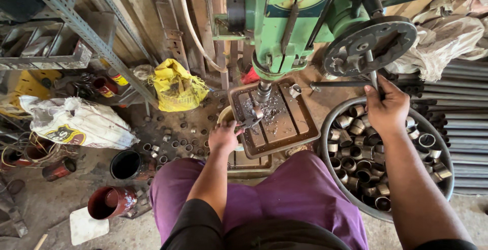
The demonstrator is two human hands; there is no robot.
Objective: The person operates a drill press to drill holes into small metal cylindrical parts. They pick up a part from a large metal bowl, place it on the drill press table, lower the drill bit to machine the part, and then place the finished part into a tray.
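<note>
Green drill press [284,21] looms above as the left hand [222,137] clamps pliers [248,123] holding a small metal ring [257,112] under its bit, while the right hand [387,108] grips the feed lever [373,74], apparently mid-drilling; lowering steadily seems next.

Metalworking workshop: green drill press [284,21] over a swarf-covered table [274,115], basin of cut metal rings [356,148], stacked pipes [460,113], steel shelving [76,24], dirty floor.

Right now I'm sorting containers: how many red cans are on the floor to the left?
4: one open can near the white tile, one lying by the sack, one at the far left edge, one under the shelf. Clutter may hide more.
</note>
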